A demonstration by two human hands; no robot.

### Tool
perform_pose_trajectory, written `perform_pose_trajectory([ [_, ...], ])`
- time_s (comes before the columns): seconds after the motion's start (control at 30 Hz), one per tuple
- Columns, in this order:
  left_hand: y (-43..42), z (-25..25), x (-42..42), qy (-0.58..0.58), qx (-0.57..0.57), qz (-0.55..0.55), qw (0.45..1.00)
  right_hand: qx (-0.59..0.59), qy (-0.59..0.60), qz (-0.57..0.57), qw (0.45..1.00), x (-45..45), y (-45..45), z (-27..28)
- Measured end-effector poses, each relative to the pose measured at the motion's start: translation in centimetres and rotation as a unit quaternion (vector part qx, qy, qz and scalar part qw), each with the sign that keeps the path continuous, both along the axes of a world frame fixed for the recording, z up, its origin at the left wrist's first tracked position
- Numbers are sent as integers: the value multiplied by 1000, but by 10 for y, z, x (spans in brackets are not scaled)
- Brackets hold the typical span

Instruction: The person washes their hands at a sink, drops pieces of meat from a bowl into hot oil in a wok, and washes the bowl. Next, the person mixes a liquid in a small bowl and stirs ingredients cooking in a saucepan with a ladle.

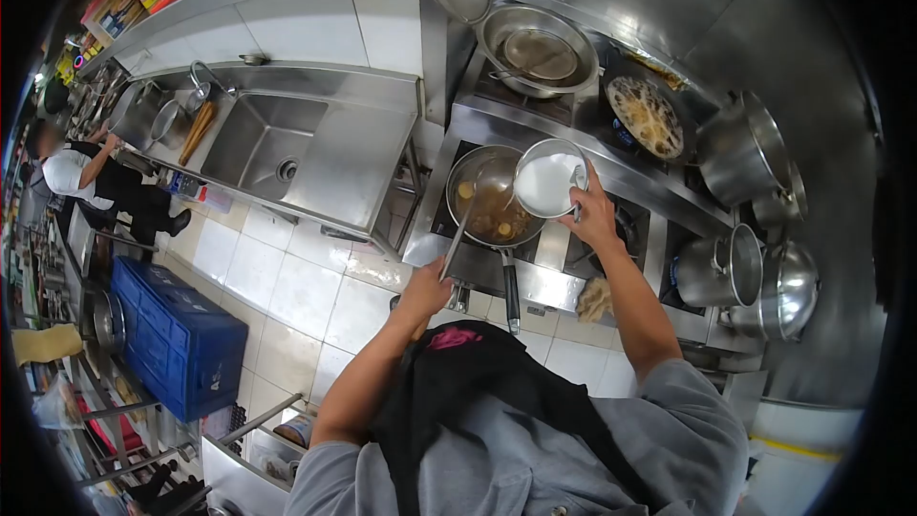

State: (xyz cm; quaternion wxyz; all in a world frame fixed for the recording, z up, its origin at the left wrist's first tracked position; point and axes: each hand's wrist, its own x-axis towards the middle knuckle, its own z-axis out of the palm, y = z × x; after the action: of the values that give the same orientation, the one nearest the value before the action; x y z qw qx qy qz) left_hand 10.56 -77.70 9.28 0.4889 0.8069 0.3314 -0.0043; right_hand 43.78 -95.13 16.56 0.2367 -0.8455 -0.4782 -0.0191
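Observation:
My left hand [423,294] is closed around a long-handled metal utensil [460,239], whose far end reaches into a frying pan [453,205]. Its head cannot be made out. Brown liquid with chunks and yellowish round pieces [505,228] fills the pan, whose black handle [511,296] points toward me. My right hand [594,220] grips a metal bowl [524,155] of white liquid [548,182], held above the pan's right side. Beside my fingers, a metal fork or spoon [578,177] rests in that bowl.
Behind on the stove are a wide metal bowl [581,38] and a pan of bubbling yellow food [645,115]. Pots [702,272] crowd the right side. A crumpled cloth [593,299] lies on the front edge. Leftward are a sink [250,148], blue crate [177,334] and another person [124,186].

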Motion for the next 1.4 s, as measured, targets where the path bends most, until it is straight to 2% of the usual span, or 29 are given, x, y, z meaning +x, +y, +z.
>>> perform_pose_trajectory([
  [0.17, 1, 13, -25, 18, -76, -12, 997, 10, -15, 0, 1000, 1, 0, -2],
  [0.27, 10, 36, -31, 28, -35, -20, 999, 16, -20, -5, 1000, 1, -4, -6],
  [0.3, 11, 10, -28, 29, -35, -20, 999, 15, -12, -6, 1000, 1, -4, -7],
  [0.33, 12, -37, -20, -98, 124, -23, 987, 16, -12, -6, 1000, 1, -3, -6],
  [0.37, 12, -63, -14, -221, 278, -25, 934, 18, 6, -15, 1000, 0, -3, -5],
  [0.4, 7, -45, -6, -222, 278, -25, 934, 20, 24, -24, 999, -1, -4, -4],
  [0.43, 2, -27, 2, -122, 116, -24, 985, 20, 23, -24, 999, 1, -5, -11],
  [0.47, -1, -7, 7, -19, -51, -21, 998, 90, 41, -12, 995, 5, -7, -23],
  [0.5, -3, 2, 2, -20, -50, -22, 998, 160, 59, 0, 985, 8, -9, -29],
  [0.57, -1, 18, -16, 61, -143, -18, 988, 203, 68, 9, 977, 13, -14, -37],
  [0.6, 5, 40, -24, 84, -142, -38, 985, 246, 77, 17, 966, 12, -17, -39],
  [0.63, 11, 39, -30, 88, -140, -44, 985, 248, 78, 11, 966, 9, -21, -42],
  [0.67, 15, 35, -36, 69, -69, -50, 994, 286, 130, 10, 949, 4, -25, -43],
  [0.7, 17, 29, -39, 48, 2, -55, 997, 322, 181, 10, 929, -1, -29, -44],
  [0.73, 17, 18, -32, 27, 40, -45, 998, 323, 182, 6, 929, -6, -32, -43],
  [0.77, 16, 5, -21, 29, 41, -48, 998, 331, 212, -1, 920, -11, -36, -42],
  [0.83, 7, -18, 2, -40, 104, -28, 993, 340, 241, -9, 909, -21, -45, -39],
  [0.87, 1, -23, 9, -74, 100, -26, 992, 314, 193, -23, 929, -25, -51, -37],
  [0.9, -3, 1, 11, -75, 100, -29, 992, 287, 144, -35, 946, -27, -57, -36],
  [0.97, -8, 47, 8, 119, -104, -36, 987, 294, 159, -36, 942, -25, -75, -50],
  [1.0, -4, 47, -8, 71, -70, -50, 994, 302, 176, -35, 936, -26, -81, -54],
  [1.03, 4, 45, -20, 74, -67, -56, 993, 306, 176, -42, 935, -30, -88, -60],
  [1.1, 15, 36, -37, 66, 1, -70, 995, 353, 265, -79, 894, -43, -103, -58],
  [1.13, 17, 29, -36, 38, 28, -58, 997, 280, 157, -85, 943, -44, -115, -50],
  [1.17, 17, 17, -28, 40, 29, -60, 997, 282, 159, -88, 942, -45, -122, -55],
  [1.23, 7, -3, -8, -18, 106, -45, 993, 290, 267, -125, 910, -50, -135, -66],
  [1.3, -2, 2, 0, -15, 104, -50, 993, 298, 231, -115, 919, -56, -143, -62],
  [1.37, -6, 9, -13, 1, 89, -100, 991, 305, 195, -104, 927, -60, -154, -58],
  [1.4, -2, 10, -25, -63, 123, -115, 984, 311, 190, -119, 924, -64, -159, -57],
])
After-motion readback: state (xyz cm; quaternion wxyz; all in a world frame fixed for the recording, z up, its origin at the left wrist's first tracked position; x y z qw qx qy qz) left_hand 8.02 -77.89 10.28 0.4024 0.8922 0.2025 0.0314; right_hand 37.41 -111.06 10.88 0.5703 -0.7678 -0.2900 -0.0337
